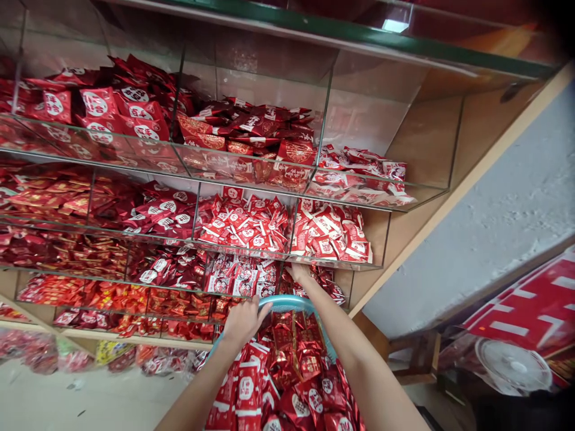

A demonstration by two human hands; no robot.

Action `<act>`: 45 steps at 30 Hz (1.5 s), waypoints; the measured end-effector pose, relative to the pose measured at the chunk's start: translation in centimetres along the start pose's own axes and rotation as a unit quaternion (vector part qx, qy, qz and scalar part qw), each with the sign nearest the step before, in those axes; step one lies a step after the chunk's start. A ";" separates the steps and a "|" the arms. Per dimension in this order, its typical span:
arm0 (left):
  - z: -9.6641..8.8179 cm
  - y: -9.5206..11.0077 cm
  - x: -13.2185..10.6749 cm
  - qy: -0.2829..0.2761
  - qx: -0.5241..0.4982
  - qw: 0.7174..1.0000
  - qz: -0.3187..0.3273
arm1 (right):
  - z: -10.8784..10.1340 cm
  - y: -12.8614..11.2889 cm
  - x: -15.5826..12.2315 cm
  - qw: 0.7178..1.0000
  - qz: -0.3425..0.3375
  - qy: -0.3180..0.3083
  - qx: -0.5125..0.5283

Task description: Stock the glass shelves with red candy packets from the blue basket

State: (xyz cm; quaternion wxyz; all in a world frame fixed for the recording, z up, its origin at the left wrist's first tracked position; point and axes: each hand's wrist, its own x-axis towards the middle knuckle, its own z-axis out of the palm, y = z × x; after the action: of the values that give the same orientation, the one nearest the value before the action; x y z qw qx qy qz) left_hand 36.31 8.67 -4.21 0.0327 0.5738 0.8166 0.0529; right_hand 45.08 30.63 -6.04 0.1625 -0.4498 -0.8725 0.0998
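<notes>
My left hand (242, 320) is closed on the rim of a turquoise plastic basket (294, 299), with its thumb lying along the edge. Small red wrapped packets (246, 383) fill the basket, some with white labels and some shiny with gold print. My right arm stretches across the basket, and my right hand (300, 273) reaches into a glass-fronted compartment just below a shelf edge. Its fingers are mostly hidden there. Dark red packets (331, 282) lie right beside that hand. To its left are red and white packets (245, 276) printed with figures.
Shelves with glass dividers (195, 206) hold many red packets. A wooden side panel (411, 239) borders a grey wall (476, 239). At right are a red and white printed bag (525, 305) and a round white lid (513, 365). Bagged goods (76, 358) lie on the floor at left.
</notes>
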 end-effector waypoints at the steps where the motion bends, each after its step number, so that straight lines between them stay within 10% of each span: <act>1: 0.0 0.0 0.0 -0.001 0.002 1.000 0.000 | 0.1 0.1 0.2 1.000 0.000 -0.002 -0.001; 16: -0.5 -0.1 0.1 -0.003 -0.006 1.000 0.004 | -2.2 -0.3 -0.5 0.989 0.031 0.065 0.132; 20: -0.6 0.0 0.0 -0.003 -0.001 1.000 0.004 | -4.7 0.1 -4.5 0.921 0.027 0.115 0.372; 30: -0.5 0.0 -0.1 -0.010 0.015 1.000 0.006 | -8.8 1.4 -16.1 0.709 0.212 -0.067 0.669; 45: -0.4 0.0 0.2 -0.016 0.017 1.000 0.010 | -7.8 0.1 -20.7 0.714 0.204 -0.046 0.668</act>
State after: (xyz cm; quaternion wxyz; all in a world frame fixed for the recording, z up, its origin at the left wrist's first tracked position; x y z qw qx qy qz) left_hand 36.24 8.82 -3.77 0.0356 0.5829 0.8112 0.0296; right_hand 59.27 13.96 -2.86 0.3560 -0.3863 -0.4724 0.7077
